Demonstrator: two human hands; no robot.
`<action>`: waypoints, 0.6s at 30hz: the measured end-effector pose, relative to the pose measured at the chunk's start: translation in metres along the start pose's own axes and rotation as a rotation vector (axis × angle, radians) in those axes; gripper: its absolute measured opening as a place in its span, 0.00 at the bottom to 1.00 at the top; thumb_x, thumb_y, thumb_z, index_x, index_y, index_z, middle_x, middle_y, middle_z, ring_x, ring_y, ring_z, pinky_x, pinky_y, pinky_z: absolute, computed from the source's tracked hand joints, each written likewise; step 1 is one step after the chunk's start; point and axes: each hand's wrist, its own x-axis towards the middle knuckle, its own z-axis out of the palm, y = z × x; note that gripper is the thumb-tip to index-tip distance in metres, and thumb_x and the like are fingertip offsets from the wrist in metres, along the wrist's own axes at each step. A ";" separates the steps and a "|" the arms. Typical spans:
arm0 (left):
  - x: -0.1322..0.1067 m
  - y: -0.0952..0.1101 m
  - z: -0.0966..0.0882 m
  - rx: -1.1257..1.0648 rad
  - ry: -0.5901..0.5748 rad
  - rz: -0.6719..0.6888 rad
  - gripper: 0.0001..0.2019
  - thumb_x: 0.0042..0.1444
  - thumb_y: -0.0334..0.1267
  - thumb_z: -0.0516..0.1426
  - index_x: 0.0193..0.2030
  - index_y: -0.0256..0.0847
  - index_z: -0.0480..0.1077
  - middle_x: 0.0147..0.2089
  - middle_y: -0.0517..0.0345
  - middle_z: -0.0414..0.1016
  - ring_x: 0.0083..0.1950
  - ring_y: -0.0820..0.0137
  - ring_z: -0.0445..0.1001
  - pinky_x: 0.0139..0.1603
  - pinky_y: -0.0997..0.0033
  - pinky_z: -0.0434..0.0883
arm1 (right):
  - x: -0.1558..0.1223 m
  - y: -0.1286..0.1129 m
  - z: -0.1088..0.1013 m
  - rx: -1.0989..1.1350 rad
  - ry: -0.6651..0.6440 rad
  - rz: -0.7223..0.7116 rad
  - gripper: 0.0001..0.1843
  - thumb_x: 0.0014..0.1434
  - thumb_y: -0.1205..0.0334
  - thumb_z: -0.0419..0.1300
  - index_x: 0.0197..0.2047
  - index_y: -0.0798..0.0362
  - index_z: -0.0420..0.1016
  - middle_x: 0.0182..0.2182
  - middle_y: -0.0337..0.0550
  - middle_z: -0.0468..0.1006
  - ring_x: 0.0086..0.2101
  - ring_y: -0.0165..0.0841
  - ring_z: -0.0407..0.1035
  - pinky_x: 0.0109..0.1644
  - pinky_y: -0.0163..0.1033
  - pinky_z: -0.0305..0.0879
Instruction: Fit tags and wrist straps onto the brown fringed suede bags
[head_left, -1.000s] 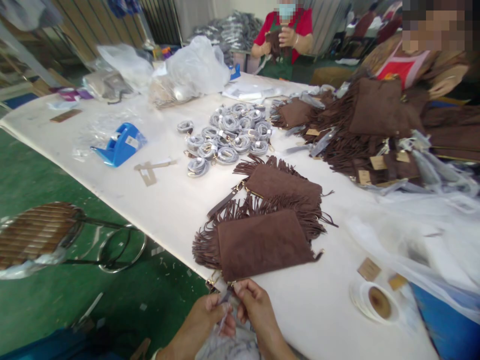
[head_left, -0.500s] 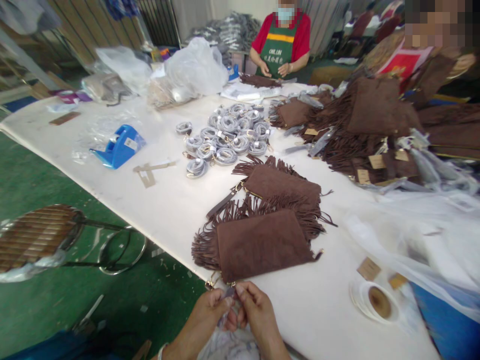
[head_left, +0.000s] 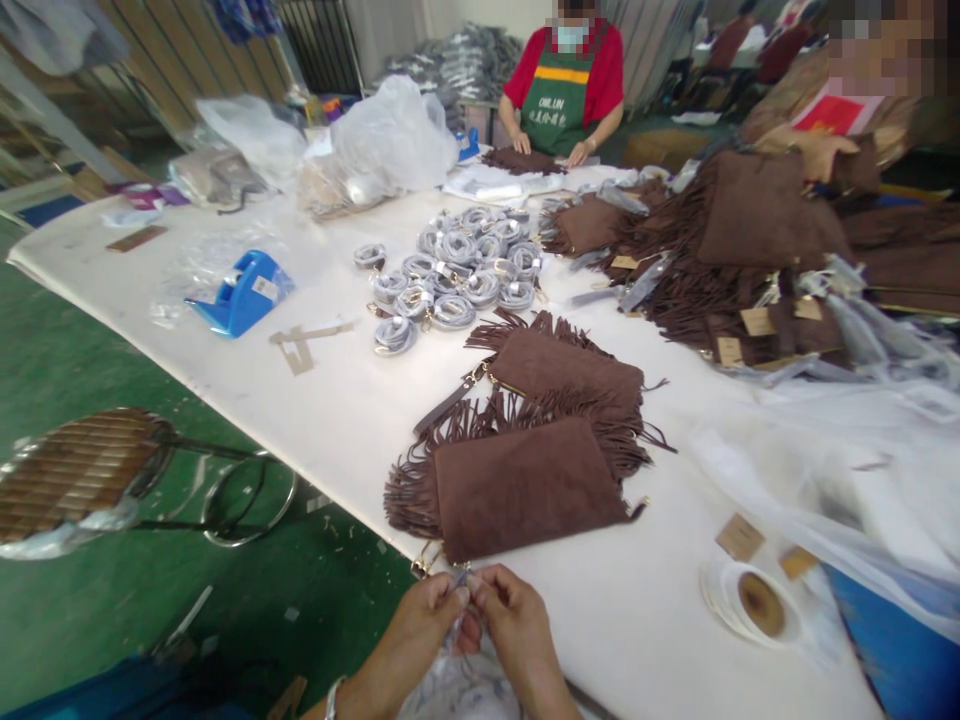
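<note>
A brown fringed suede bag lies flat by the table's near edge, with gold hardware at its lower left corner. Just below that corner, my left hand and my right hand meet, both closed in a pinch. Between the fingertips is a small greyish strip, perhaps the bag's strap in plastic film; most of it is hidden. Behind the front bag, a second brown fringed bag has a dark wrist strap reaching left.
Coiled grey straps lie mid-table, with a blue tape dispenser to their left. Brown bags are heaped at right. A tape roll sits near right. Two people work across the table. A stool stands at left.
My fingers have shifted slightly and cover more of the greyish strip. Across the table, the aproned person's hands have spread apart onto a brown piece. The bags have stayed put.
</note>
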 end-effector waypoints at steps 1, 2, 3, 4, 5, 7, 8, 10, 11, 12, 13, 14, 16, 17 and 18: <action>-0.001 0.001 0.000 -0.003 -0.002 0.008 0.25 0.51 0.59 0.58 0.32 0.33 0.69 0.25 0.51 0.74 0.26 0.66 0.71 0.29 0.69 0.66 | 0.001 0.000 0.000 -0.013 -0.003 -0.012 0.14 0.54 0.52 0.59 0.25 0.53 0.74 0.20 0.38 0.73 0.24 0.32 0.65 0.29 0.33 0.59; -0.002 0.001 -0.001 -0.016 0.000 0.019 0.26 0.51 0.60 0.57 0.32 0.33 0.70 0.26 0.50 0.74 0.27 0.66 0.71 0.29 0.69 0.65 | 0.002 0.001 0.000 -0.021 -0.011 -0.023 0.14 0.54 0.52 0.58 0.25 0.53 0.73 0.20 0.38 0.73 0.24 0.32 0.65 0.29 0.33 0.59; -0.003 0.001 -0.002 -0.040 0.005 0.026 0.27 0.52 0.61 0.56 0.32 0.32 0.70 0.27 0.49 0.74 0.27 0.66 0.71 0.28 0.70 0.65 | 0.003 0.001 0.000 -0.026 -0.022 -0.031 0.14 0.55 0.53 0.58 0.25 0.53 0.73 0.20 0.38 0.72 0.23 0.31 0.64 0.29 0.33 0.59; -0.004 0.000 -0.003 -0.072 0.015 0.024 0.27 0.52 0.61 0.56 0.31 0.32 0.70 0.27 0.48 0.74 0.27 0.65 0.71 0.28 0.70 0.64 | 0.003 0.003 -0.001 -0.032 -0.035 -0.036 0.14 0.55 0.53 0.57 0.25 0.53 0.73 0.20 0.37 0.72 0.23 0.31 0.64 0.28 0.33 0.58; -0.004 -0.002 -0.003 -0.107 0.025 0.016 0.28 0.52 0.62 0.56 0.32 0.31 0.71 0.28 0.47 0.75 0.28 0.65 0.71 0.28 0.70 0.64 | 0.003 0.004 -0.001 -0.042 -0.045 -0.040 0.14 0.56 0.53 0.57 0.25 0.52 0.73 0.19 0.37 0.71 0.22 0.31 0.63 0.28 0.33 0.58; -0.006 -0.003 -0.005 -0.161 0.049 -0.006 0.28 0.51 0.61 0.56 0.34 0.31 0.72 0.29 0.47 0.75 0.29 0.64 0.72 0.29 0.70 0.65 | 0.001 0.005 -0.001 -0.074 -0.064 -0.057 0.13 0.57 0.54 0.56 0.27 0.52 0.73 0.19 0.37 0.71 0.22 0.30 0.62 0.27 0.32 0.57; -0.007 -0.003 -0.005 -0.172 0.057 -0.013 0.28 0.51 0.60 0.57 0.35 0.30 0.72 0.29 0.46 0.75 0.30 0.64 0.72 0.30 0.70 0.65 | 0.001 0.004 -0.001 -0.095 -0.072 -0.074 0.13 0.58 0.54 0.55 0.27 0.52 0.73 0.20 0.36 0.71 0.22 0.30 0.62 0.27 0.32 0.56; -0.008 0.000 -0.005 -0.173 0.061 -0.019 0.26 0.52 0.58 0.57 0.36 0.30 0.73 0.31 0.46 0.75 0.31 0.64 0.72 0.31 0.70 0.65 | -0.001 0.001 -0.002 -0.150 -0.083 -0.118 0.13 0.59 0.55 0.53 0.28 0.52 0.72 0.21 0.36 0.72 0.23 0.30 0.63 0.27 0.31 0.56; -0.009 0.003 -0.005 -0.168 0.063 -0.023 0.26 0.52 0.57 0.58 0.36 0.30 0.73 0.30 0.47 0.75 0.31 0.63 0.72 0.31 0.70 0.65 | -0.002 -0.002 -0.003 -0.182 -0.085 -0.140 0.13 0.60 0.56 0.53 0.28 0.52 0.72 0.21 0.36 0.72 0.23 0.30 0.64 0.28 0.31 0.57; -0.010 0.006 -0.004 -0.163 0.067 -0.029 0.25 0.52 0.57 0.58 0.36 0.30 0.73 0.30 0.47 0.75 0.31 0.63 0.72 0.31 0.70 0.65 | -0.003 -0.005 -0.003 -0.216 -0.087 -0.161 0.14 0.60 0.56 0.52 0.28 0.52 0.72 0.22 0.36 0.73 0.24 0.30 0.65 0.29 0.31 0.57; -0.011 0.009 -0.004 -0.160 0.066 -0.037 0.25 0.52 0.57 0.58 0.36 0.30 0.74 0.29 0.48 0.74 0.31 0.63 0.72 0.32 0.70 0.65 | -0.003 -0.008 -0.003 -0.249 -0.086 -0.180 0.14 0.61 0.57 0.52 0.29 0.52 0.72 0.22 0.36 0.73 0.25 0.30 0.66 0.30 0.31 0.57; -0.012 0.012 -0.004 -0.158 0.063 -0.043 0.25 0.52 0.56 0.58 0.35 0.30 0.74 0.28 0.49 0.74 0.31 0.64 0.72 0.32 0.70 0.65 | -0.004 -0.011 -0.003 -0.277 -0.083 -0.196 0.14 0.61 0.57 0.51 0.29 0.52 0.72 0.23 0.36 0.74 0.25 0.30 0.66 0.31 0.31 0.58; -0.012 0.016 -0.004 -0.159 0.052 -0.055 0.25 0.53 0.56 0.58 0.34 0.30 0.74 0.27 0.50 0.73 0.31 0.64 0.71 0.32 0.70 0.65 | -0.004 -0.015 -0.003 -0.321 -0.071 -0.220 0.13 0.62 0.58 0.51 0.30 0.52 0.72 0.23 0.37 0.74 0.26 0.30 0.67 0.31 0.30 0.58; -0.011 0.016 -0.004 -0.166 0.046 -0.065 0.24 0.53 0.56 0.58 0.34 0.30 0.74 0.27 0.50 0.73 0.31 0.64 0.71 0.32 0.70 0.65 | -0.005 -0.016 -0.003 -0.339 -0.061 -0.228 0.13 0.62 0.59 0.50 0.30 0.52 0.71 0.23 0.37 0.75 0.26 0.30 0.68 0.31 0.30 0.58; -0.010 0.016 -0.005 -0.178 0.046 -0.073 0.23 0.53 0.55 0.59 0.34 0.31 0.74 0.28 0.50 0.73 0.31 0.65 0.71 0.33 0.70 0.65 | -0.005 -0.016 -0.002 -0.354 -0.051 -0.234 0.13 0.62 0.59 0.50 0.30 0.51 0.71 0.24 0.37 0.75 0.26 0.30 0.68 0.31 0.30 0.58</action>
